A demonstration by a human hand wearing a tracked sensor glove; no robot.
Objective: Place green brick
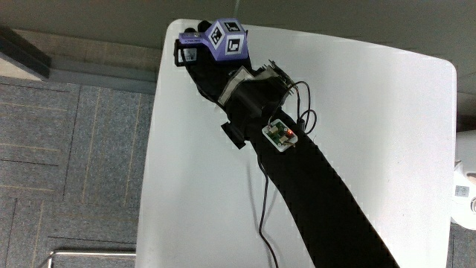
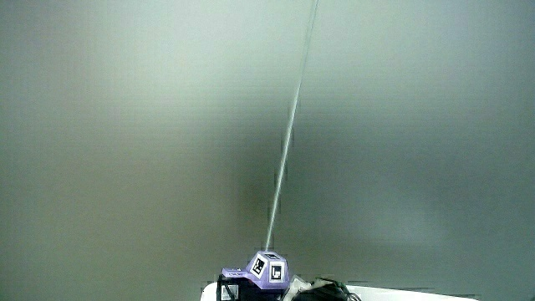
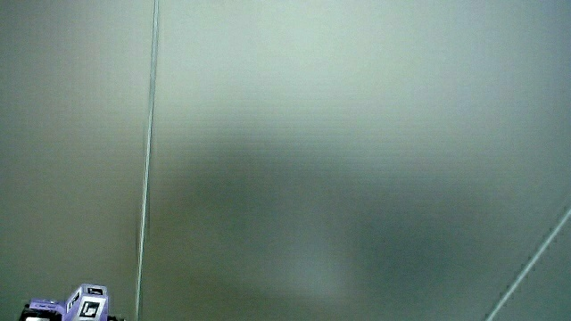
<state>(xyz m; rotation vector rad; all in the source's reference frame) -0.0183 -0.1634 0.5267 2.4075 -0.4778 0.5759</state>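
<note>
The gloved hand (image 1: 199, 46) reaches over the corner of the white table (image 1: 372, 112) farthest from the person, right at the table's edge. A purple patterned cube (image 1: 227, 41) sits on its back and covers what lies under the hand. The black-sleeved forearm (image 1: 327, 208) stretches across the table, with a small circuit board (image 1: 280, 135) at the wrist and a thin cable (image 1: 264, 216) trailing from it. No green brick shows in any view. Both side views show mostly a pale wall, with only the cube (image 2: 269, 269) (image 3: 86, 303) at the picture's edge.
Grey carpet tiles (image 1: 67, 149) lie beside the table. A white object (image 1: 465, 195) stands past the table's edge, beside the forearm. A metal bar (image 1: 89, 253) lies on the carpet near the person.
</note>
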